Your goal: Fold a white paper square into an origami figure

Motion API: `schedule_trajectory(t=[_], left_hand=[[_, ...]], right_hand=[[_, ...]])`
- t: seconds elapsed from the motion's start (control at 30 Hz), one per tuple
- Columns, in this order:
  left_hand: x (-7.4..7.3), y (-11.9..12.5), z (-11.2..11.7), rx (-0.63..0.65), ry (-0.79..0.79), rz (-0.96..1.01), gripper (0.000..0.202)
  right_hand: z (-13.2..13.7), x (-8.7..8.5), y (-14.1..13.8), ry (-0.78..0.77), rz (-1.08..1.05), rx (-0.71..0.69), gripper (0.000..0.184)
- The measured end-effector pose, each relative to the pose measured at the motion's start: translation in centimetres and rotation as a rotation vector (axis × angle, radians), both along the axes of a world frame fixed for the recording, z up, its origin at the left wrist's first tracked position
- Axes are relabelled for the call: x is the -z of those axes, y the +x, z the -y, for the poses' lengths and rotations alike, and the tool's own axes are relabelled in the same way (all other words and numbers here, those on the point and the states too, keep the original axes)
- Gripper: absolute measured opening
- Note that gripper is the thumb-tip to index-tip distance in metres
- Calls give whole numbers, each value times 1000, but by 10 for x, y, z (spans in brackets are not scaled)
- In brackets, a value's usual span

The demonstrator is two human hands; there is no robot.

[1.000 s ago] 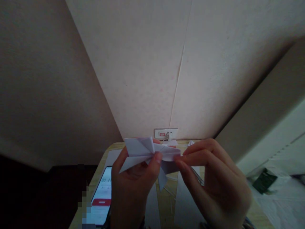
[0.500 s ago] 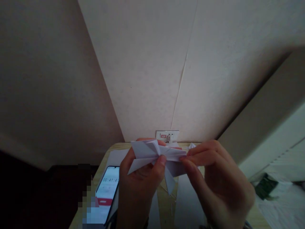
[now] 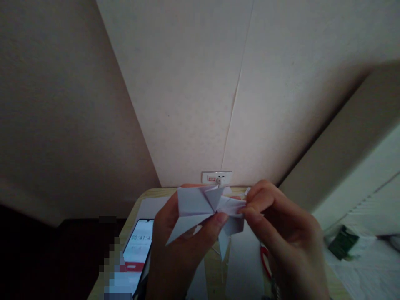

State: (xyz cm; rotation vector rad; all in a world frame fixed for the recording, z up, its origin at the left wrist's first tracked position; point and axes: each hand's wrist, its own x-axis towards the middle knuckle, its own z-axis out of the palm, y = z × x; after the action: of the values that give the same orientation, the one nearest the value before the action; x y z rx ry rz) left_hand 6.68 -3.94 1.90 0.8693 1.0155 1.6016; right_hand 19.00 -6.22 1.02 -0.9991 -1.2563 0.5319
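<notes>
A white folded paper piece (image 3: 195, 202) with several pointed flaps is held up above the small table. My left hand (image 3: 187, 241) grips it from the left, thumb pressed near the centre where the folds meet and fingers behind it. With thumb and forefinger, my right hand (image 3: 281, 225) pinches the tip of the narrow flap on the right side. One flap points down between the hands. The fingers behind the paper are mostly hidden.
A phone (image 3: 137, 254) showing a running timer lies at the table's left. White paper sheets (image 3: 245, 262) lie on the wooden table (image 3: 150, 193). Red-handled scissors (image 3: 265, 260) are partly behind my right hand. A wall socket (image 3: 215, 178) with a plug is just beyond.
The folded paper has turned so its left flaps face me more and spread wider. My right hand keeps its pinch on the right flap. The scissors' red handle has come into view.
</notes>
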Motion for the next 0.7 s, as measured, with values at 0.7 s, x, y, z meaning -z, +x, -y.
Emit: schedule_trajectory(t=[0.7], left_hand=[[13, -5, -5, 74, -57, 176, 23]], right_hand=[[-4, 5, -8, 59, 34, 144, 25]])
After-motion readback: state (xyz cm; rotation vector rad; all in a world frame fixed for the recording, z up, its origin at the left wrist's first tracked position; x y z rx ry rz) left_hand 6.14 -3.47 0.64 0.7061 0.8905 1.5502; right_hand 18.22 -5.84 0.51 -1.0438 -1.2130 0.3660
